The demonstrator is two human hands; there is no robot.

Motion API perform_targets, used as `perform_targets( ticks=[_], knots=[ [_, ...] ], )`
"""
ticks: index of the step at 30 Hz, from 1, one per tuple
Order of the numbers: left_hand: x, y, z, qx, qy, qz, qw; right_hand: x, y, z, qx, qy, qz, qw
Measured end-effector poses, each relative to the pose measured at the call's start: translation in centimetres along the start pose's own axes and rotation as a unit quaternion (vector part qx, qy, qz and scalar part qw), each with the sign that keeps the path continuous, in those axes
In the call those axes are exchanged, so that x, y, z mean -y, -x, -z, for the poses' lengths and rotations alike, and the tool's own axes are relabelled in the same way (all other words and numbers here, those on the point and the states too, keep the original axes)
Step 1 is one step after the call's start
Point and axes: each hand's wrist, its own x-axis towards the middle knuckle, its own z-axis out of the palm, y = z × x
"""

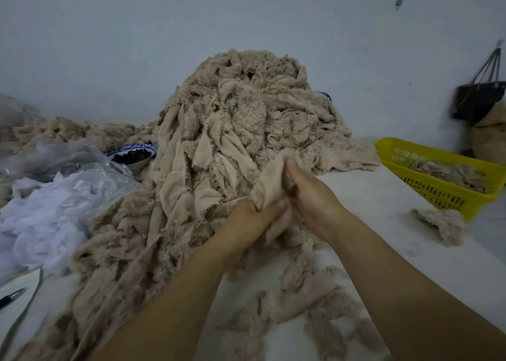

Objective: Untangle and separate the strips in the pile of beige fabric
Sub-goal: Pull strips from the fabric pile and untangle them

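A tall pile of beige fabric [241, 108] rises against the wall at the middle of the white table, its strips knotted and spilling toward me. At the pile's front edge both hands meet on one beige strip [269, 181]. My left hand [247, 223] grips its lower part with curled fingers. My right hand [309, 196] pinches the upper part, thumb pointing up. Loose fluffy strips [298, 286] lie under my forearms. A single separated piece [443, 225] lies to the right.
A yellow plastic basket [438, 193] with some beige strips stands at the right. White fabric in clear plastic [49, 204] lies on the left, with a blue-patterned bowl [134, 155] behind it. A dark bag [479, 100] hangs on the wall. A pen [12, 296] lies at the near left.
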Motion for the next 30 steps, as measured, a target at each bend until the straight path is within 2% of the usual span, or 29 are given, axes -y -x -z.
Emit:
perform_targets(
  ticks=[2, 4, 8, 13, 15, 17, 19, 23, 26, 30],
  knots=[
    [-0.5, -0.2, 0.6, -0.029, 0.120, 0.012, 0.992, -0.7, 0.6, -0.1, 0.079, 0.059, 0.016, 0.995],
    [-1.4, -0.5, 1.6, -0.041, 0.242, 0.037, 0.969, -1.5, 1.5, -0.1, 0.126, 0.126, 0.026, 0.984],
    [-2.7, -0.5, 3.8, -0.071, 0.409, 0.055, 0.908, -2.7, 1.4, 1.0, 0.073, 0.304, 0.064, 0.948],
    [-2.7, -0.5, 5.7, -0.137, 0.481, 0.054, 0.864, -2.5, 0.7, 3.0, 0.001, 0.322, 0.056, 0.945],
    [-2.1, -0.8, 6.4, -0.139, 0.467, 0.073, 0.870, -2.2, 0.9, 3.5, 0.013, 0.273, 0.036, 0.961],
    [-1.5, -0.9, 6.6, -0.120, 0.415, 0.117, 0.894, -2.1, 0.9, 3.5, 0.043, 0.231, 0.014, 0.972],
    [-1.3, -0.9, 6.5, -0.083, 0.366, 0.134, 0.917, -2.0, 0.9, 2.8, 0.034, 0.208, -0.003, 0.977],
    [-1.0, -0.5, 6.1, 0.038, 0.298, 0.128, 0.945, -1.3, 1.8, 1.4, 0.028, 0.128, 0.006, 0.991],
    [-1.1, 0.0, 4.5, 0.101, 0.189, 0.101, 0.971, -0.7, 2.0, 0.5, 0.027, 0.110, 0.018, 0.993],
    [-1.5, 0.3, 2.0, 0.103, 0.036, 0.084, 0.990, -0.5, 1.8, -0.1, 0.029, 0.135, 0.054, 0.989]
  ],
)
